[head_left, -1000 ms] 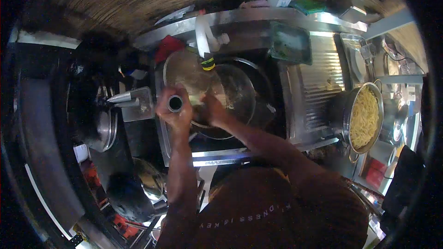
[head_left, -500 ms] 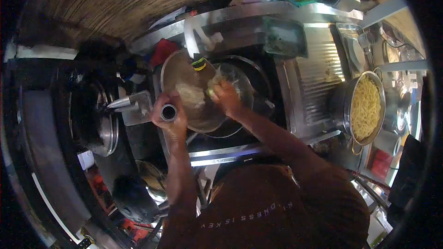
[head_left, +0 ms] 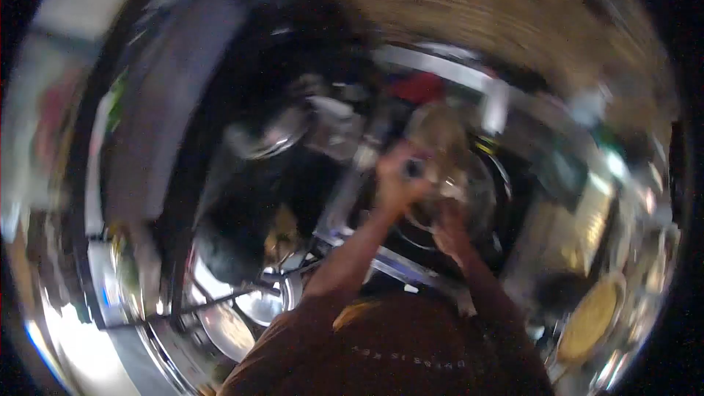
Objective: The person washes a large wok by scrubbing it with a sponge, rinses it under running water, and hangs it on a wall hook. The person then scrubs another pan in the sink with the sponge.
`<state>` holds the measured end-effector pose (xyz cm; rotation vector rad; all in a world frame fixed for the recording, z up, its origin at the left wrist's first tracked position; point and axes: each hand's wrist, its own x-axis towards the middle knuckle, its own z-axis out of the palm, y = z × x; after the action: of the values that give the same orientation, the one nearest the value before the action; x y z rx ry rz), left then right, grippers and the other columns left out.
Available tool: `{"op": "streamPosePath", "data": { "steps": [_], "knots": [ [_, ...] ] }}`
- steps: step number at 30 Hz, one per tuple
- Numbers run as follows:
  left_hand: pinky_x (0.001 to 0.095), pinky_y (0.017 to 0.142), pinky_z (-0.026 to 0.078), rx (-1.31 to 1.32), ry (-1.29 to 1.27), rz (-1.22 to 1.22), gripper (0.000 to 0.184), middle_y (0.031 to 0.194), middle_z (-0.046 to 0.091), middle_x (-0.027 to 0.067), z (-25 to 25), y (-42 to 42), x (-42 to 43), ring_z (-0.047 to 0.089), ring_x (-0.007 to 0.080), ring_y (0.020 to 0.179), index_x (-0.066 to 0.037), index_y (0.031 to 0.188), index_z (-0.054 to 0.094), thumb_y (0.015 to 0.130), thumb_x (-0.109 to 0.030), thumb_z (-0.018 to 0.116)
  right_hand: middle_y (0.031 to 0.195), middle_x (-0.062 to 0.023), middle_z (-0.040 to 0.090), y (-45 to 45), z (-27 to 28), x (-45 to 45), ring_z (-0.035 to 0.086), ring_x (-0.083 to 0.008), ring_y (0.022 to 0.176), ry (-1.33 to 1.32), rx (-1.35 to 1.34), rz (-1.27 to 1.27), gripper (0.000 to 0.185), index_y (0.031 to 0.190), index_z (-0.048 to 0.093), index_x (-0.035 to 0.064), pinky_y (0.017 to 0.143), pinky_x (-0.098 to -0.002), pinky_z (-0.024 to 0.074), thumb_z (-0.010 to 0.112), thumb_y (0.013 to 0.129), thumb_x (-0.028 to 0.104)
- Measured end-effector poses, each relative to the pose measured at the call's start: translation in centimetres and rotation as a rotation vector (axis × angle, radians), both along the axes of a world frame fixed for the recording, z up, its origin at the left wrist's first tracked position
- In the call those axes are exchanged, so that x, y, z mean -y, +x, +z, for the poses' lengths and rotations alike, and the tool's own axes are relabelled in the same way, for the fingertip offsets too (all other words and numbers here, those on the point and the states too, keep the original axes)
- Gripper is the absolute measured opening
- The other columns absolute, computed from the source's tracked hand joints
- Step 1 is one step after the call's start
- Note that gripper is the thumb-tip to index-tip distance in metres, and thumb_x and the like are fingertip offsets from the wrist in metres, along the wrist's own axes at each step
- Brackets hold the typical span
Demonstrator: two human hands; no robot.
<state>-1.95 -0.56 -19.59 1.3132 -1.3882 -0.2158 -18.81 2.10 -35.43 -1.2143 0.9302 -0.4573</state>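
Observation:
The whole head view is smeared by motion. My left hand (head_left: 396,180) is wrapped around what looks like the hollow, dark-ended handle (head_left: 413,169) of a wok. The tilted brownish wok (head_left: 438,128) lies beyond that hand. My right hand (head_left: 449,227) is by the wok's near right side, close to my left hand. Something pale (head_left: 452,191) shows at its blurred fingertips; whether the fingers hold it, I cannot tell. To the right of the wok is a see-through round bowl (head_left: 480,191) on the dark stove.
A pot of yellow noodles (head_left: 590,323) stands at the lower right. Left of the stove is a clear container (head_left: 334,128), with a round metal lid or pan (head_left: 275,132) beside it. A red cloth (head_left: 418,86) lies behind the wok. Metal pans (head_left: 227,330) sit at the lower left.
The view has swung left, so the stove now appears further right. My right hand has left the bowl's far part and come nearer to me, close to my left hand. The left hand keeps its grip.

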Motion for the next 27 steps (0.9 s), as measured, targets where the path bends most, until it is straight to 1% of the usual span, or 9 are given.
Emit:
{"op": "streamPosePath", "data": {
  "steps": [2, 3, 4, 8, 11, 16, 20, 23, 27],
  "knots": [
    [0.0397, 0.078, 0.051, -0.029, 0.063, 0.035, 0.037, 0.092, 0.067, 0.0139, -4.5, -0.7, 0.3, 0.064, 0.0298, 0.087, -0.004, 0.092, 0.068, 0.059, -0.017, 0.079, 0.131, -0.0218, 0.048, 0.4, -2.3, -0.8, 0.046, -0.0342, 0.122, -0.465, -0.047, -0.085, 0.04, 0.128, 0.048, -0.0044, 0.102, -0.0456, 0.0387, 0.052, 0.095, 0.017],
    [0.0424, 0.078, 0.05, -0.135, -0.004, -0.058, 0.037, 0.093, 0.067, 0.0148, -2.8, -1.1, -0.2, 0.063, 0.0328, 0.088, -0.005, 0.093, 0.068, 0.06, -0.019, 0.077, 0.132, -0.022, 0.047, 1.0, -1.9, -0.6, 0.046, -0.0341, 0.123, -0.59, -0.07, -0.132, 0.04, 0.128, 0.048, -0.0044, 0.103, -0.0454, 0.0383, 0.052, 0.095, 0.017],
    [0.0412, 0.077, 0.051, -0.014, 0.075, -0.032, 0.035, 0.09, 0.067, 0.0144, -3.2, -1.3, -0.3, 0.063, 0.0324, 0.084, -0.006, 0.094, 0.069, 0.062, -0.018, 0.075, 0.133, -0.0222, 0.046, 2.2, -1.6, 0.2, 0.045, -0.0341, 0.124, -0.641, -0.088, -0.135, 0.041, 0.129, 0.048, -0.0043, 0.103, -0.0452, 0.0378, 0.052, 0.095, 0.018],
    [0.0412, 0.073, 0.05, -0.322, 0.168, 0.006, 0.022, 0.079, 0.066, 0.016, -1.5, -0.9, -0.5, 0.064, 0.0315, 0.074, -0.005, 0.086, 0.068, 0.066, -0.012, 0.069, 0.136, -0.0229, 0.044, 3.0, -3.1, 1.9, 0.042, -0.0341, 0.128, -0.777, -0.205, -0.048, 0.043, 0.131, 0.046, -0.0041, 0.106, -0.0442, 0.036, 0.052, 0.096, 0.019],
    [0.0413, 0.069, 0.049, -0.338, 0.094, 0.118, 0.017, 0.077, 0.065, 0.0186, -1.8, 0.0, -0.3, 0.065, 0.0321, 0.073, -0.003, 0.081, 0.066, 0.067, -0.01, 0.068, 0.139, -0.0234, 0.042, -1.3, -8.8, 0.8, 0.039, -0.034, 0.131, -1.368, -0.293, 0.128, 0.044, 0.133, 0.045, -0.004, 0.108, -0.0435, 0.0346, 0.052, 0.096, 0.02],
    [0.0394, 0.064, 0.048, -0.312, -0.09, 0.209, 0.015, 0.076, 0.064, 0.0192, -1.9, 0.1, -1.5, 0.065, 0.0309, 0.07, 0.0, 0.081, 0.064, 0.069, -0.01, 0.065, 0.147, -0.0231, 0.032, -1.1, -1.4, 1.0, 0.032, -0.0341, 0.137, -0.584, -0.271, 0.027, 0.055, 0.141, 0.037, -0.0032, 0.113, -0.0418, 0.0266, 0.056, 0.095, 0.02],
    [0.0402, 0.064, 0.048, -0.428, 0.049, 0.177, 0.017, 0.077, 0.064, 0.0198, 1.2, 0.9, -3.2, 0.065, 0.0307, 0.069, 0.0, 0.084, 0.064, 0.069, -0.007, 0.063, 0.147, -0.0209, 0.034, 3.1, 4.0, -0.7, 0.032, -0.0318, 0.136, -0.106, 0.075, -0.232, 0.061, 0.14, 0.037, -0.0027, 0.114, -0.0405, 0.0257, 0.064, 0.089, 0.016],
    [0.0401, 0.066, 0.049, -0.387, -0.084, 0.153, 0.022, 0.08, 0.064, 0.0202, 0.3, 1.7, -2.9, 0.065, 0.032, 0.07, 0.0, 0.088, 0.064, 0.068, -0.005, 0.063, 0.14, -0.0179, 0.042, -3.6, -0.9, -0.5, 0.038, -0.029, 0.131, -0.558, -0.2, 0.156, 0.067, 0.139, 0.038, -0.0004, 0.111, -0.0397, 0.0299, 0.07, 0.082, 0.014],
    [0.0413, 0.072, 0.051, -0.277, -0.069, 0.164, 0.028, 0.087, 0.066, 0.021, 1.8, 0.8, -4.8, 0.066, 0.035, 0.077, 0.002, 0.093, 0.064, 0.066, -0.004, 0.064, 0.129, -0.0151, 0.049, -7.4, -3.0, 1.3, 0.047, -0.0269, 0.121, -0.227, -0.272, 0.284, 0.066, 0.139, 0.038, 0.0007, 0.106, -0.0403, 0.037, 0.066, 0.081, 0.013]
  ]
}}
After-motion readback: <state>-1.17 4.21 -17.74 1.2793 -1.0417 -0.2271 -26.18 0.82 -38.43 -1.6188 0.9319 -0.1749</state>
